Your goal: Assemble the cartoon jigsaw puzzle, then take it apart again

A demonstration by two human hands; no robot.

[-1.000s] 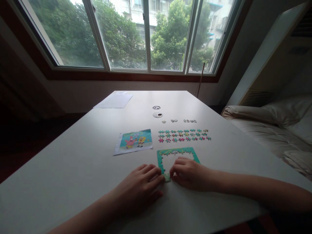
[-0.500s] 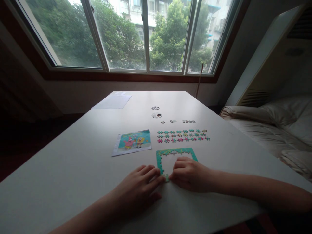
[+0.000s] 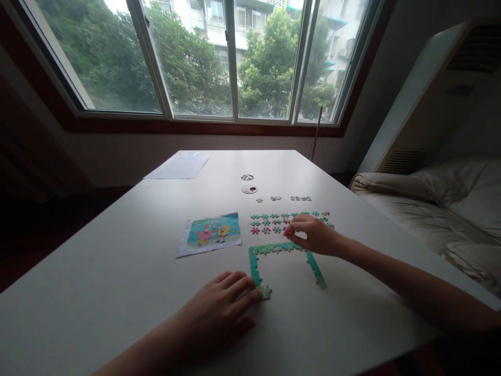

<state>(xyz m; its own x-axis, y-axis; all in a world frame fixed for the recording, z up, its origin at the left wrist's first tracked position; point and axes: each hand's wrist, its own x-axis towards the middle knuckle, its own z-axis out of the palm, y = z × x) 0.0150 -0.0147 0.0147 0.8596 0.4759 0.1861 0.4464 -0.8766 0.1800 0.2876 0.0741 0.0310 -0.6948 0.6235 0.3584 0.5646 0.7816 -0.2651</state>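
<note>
A puzzle border [image 3: 254, 265] of teal and green pieces lies on the table, joined along its top and both sides, open toward me. My left hand [image 3: 230, 300] rests at its lower left, fingers outstretched, fingertips touching the pale green corner piece [image 3: 265, 292]. Above the border's top edge, my right hand [image 3: 313, 235] hovers over the rows of loose puzzle pieces [image 3: 266, 223]. Its thumb and forefinger are curved with a small gap between them, and I see nothing held. Part of the rows is hidden behind this hand.
Left of the rows lies a printed cartoon picture [image 3: 213, 231]. Farther back are small groups of grey-looking pieces [image 3: 300, 198] and two round discs [image 3: 249, 189]. White paper sheets [image 3: 178, 167] lie at the table's far left. A sofa [image 3: 407, 198] stands at the right.
My right hand has left the lower edge of the border and moved up to the loose pieces, uncovering the border's right side. My left hand stays at the corner piece.
</note>
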